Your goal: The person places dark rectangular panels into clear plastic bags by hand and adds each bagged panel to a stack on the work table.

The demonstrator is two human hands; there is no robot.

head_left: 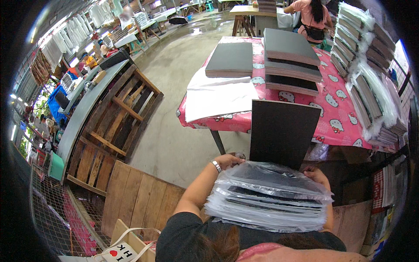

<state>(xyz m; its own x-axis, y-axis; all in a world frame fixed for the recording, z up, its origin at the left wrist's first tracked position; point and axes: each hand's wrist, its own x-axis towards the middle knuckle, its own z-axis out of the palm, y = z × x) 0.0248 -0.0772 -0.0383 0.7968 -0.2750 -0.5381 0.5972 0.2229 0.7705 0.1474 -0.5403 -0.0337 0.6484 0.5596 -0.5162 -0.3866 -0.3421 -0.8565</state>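
A stack of clear plastic bags with dark flat boards among them (268, 203) lies close against my body. Just beyond it, a black rectangular board (283, 133) stands upright, its lower end meeting the top clear plastic bag (266, 170). My left hand (230, 161), with a metal watch on the wrist, is closed on the bag's edge by the board's lower left corner. At the opposite side, my right hand (316, 175) has its fingers curled on the bag's edge. Whether the board's lower end is inside the bag or behind it, I cannot tell.
Ahead stands a table with a pink patterned cloth (331, 87), bearing black boards (290, 48), another board pile (229, 59) and white sheets (218, 98). Plastic-wrapped stacks (371, 96) rise at right. Wooden pallets (118, 113) lean at left. A person (310, 17) works beyond the table.
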